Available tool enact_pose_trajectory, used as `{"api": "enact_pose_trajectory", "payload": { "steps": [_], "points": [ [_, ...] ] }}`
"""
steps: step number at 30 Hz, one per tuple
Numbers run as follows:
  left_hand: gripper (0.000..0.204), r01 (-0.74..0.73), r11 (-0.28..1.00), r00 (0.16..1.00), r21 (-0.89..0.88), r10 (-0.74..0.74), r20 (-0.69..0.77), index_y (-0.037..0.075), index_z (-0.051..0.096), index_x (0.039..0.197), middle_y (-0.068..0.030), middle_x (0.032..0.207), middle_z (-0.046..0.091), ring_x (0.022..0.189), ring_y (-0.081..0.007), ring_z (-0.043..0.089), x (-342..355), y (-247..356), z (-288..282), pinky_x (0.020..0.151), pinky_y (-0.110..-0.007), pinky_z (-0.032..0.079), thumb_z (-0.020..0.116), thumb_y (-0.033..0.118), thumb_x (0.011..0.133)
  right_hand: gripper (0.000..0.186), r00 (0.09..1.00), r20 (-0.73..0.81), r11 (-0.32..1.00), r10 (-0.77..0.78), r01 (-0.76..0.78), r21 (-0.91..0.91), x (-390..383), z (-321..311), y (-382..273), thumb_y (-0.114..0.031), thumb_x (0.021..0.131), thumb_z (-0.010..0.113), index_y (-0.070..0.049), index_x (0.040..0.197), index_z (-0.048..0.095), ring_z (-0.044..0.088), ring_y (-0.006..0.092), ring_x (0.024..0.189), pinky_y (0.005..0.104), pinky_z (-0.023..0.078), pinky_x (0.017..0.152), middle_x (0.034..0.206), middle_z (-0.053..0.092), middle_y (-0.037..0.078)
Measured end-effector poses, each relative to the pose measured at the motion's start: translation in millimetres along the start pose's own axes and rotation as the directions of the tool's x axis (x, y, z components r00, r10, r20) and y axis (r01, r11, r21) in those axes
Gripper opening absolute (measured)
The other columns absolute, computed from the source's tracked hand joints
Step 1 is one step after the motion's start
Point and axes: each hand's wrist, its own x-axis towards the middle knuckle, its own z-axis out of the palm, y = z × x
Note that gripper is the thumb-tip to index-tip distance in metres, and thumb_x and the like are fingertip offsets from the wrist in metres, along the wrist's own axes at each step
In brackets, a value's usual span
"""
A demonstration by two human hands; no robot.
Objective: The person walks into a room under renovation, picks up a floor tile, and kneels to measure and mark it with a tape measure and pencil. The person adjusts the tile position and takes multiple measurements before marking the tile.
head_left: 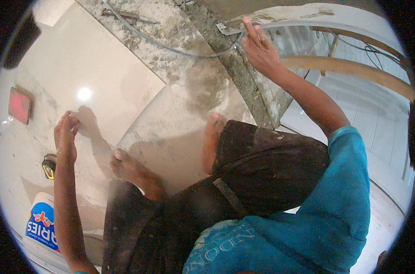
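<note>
My left hand hangs over the large glossy cream floor tile. Its fingers are loosely bent, and nothing shows between them. My right hand reaches far forward with fingers stretched out. Its fingertips are at the edge of a long pale strip smeared with grey mortar; whether they press on it I cannot tell. Beside that hand a thin grey cable loops across the floor. A yellow and black tape measure lies left of my left forearm, and a red block-like pad rests farther up.
A white and blue bucket stands at the lower left. Rough mortar runs along a gap in the floor. At right, a wooden beam crosses in front of white panelling. My bare feet rest on the floor.
</note>
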Motion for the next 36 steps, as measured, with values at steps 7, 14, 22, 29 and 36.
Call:
{"api": "enact_pose_trajectory", "payload": {
  "steps": [7, 14, 22, 29, 36],
  "points": [
    [0.055, 0.01, 1.0, 1.0, 0.002, -0.01, 0.002, 0.001, 0.05, 0.136, -0.0102, 0.126, 0.058, 0.116, -0.0214, 0.056, 6.3, -8.7, -4.4, 0.102, -0.037, 0.042, 0.058, 0.036, 0.094, 0.007, 0.998, 0.011, 0.992, -0.06, 0.059, 0.115, 9.4, 39.9, -14.3, -0.015, 0.086, 0.051, -0.01, 0.082, 0.05, 0.019, 0.0235, 0.148, 0.0385, 0.006, 0.121, 0.156, 0.027, 0.022],
    [0.055, -0.03, 0.999, 0.999, 0.011, 0.029, 0.038, 0.001, 0.05, 0.136, -0.0099, 0.124, 0.059, 0.113, -0.0203, 0.058, 2.2, -9.3, -3.3, 0.1, -0.037, 0.045, 0.059, 0.035, 0.094, 0.011, 0.992, -0.001, 0.983, -0.125, 0.124, 0.132, 15.2, 56.3, -23.5, -0.016, 0.089, 0.049, -0.007, 0.085, 0.054, 0.018, 0.0209, 0.148, 0.0351, 0.009, 0.122, 0.157, 0.024, 0.018],
    [0.058, -0.02, 0.999, 1.0, 0.03, 0.02, 0.0, -0.01, 0.043, 0.137, -0.015, 0.122, 0.058, 0.114, -0.0228, 0.056, -8.0, 1.8, 6.6, 0.103, -0.035, 0.043, 0.053, 0.028, 0.094, 0.018, 0.952, 0.139, 0.895, -0.274, 0.2, 0.399, 25.5, 33.8, -16.2, -0.021, 0.09, 0.053, -0.009, 0.103, 0.057, 0.02, 0.0246, 0.147, 0.0433, 0.012, 0.121, 0.156, 0.029, 0.013],
    [0.057, -0.018, 0.999, 1.0, 0.039, 0.018, -0.003, -0.009, 0.044, 0.137, -0.0139, 0.117, 0.061, 0.111, -0.0227, 0.057, -6.7, 3.4, 7.3, 0.104, -0.036, 0.042, 0.052, 0.027, 0.095, 0.021, 0.985, -0.006, 0.862, -0.175, 0.156, 0.483, 30.5, 13.6, -12.3, -0.015, 0.087, 0.058, -0.015, 0.108, 0.056, 0.017, 0.0245, 0.148, 0.0438, 0.013, 0.121, 0.159, 0.021, 0.006],
    [0.055, 0.008, 0.999, 1.0, 0.034, -0.008, 0.005, -0.006, 0.044, 0.139, -0.0143, 0.119, 0.06, 0.112, -0.0221, 0.057, -2.4, 2.6, 3.9, 0.104, -0.035, 0.042, 0.05, 0.028, 0.096, 0.039, 0.966, 0.032, 0.929, -0.258, 0.239, 0.281, 50.1, 36.2, -16.0, -0.021, 0.081, 0.067, -0.017, 0.117, 0.052, 0.02, 0.0311, 0.146, 0.0448, 0.014, 0.12, 0.16, 0.016, 0.012]
  ]
}}
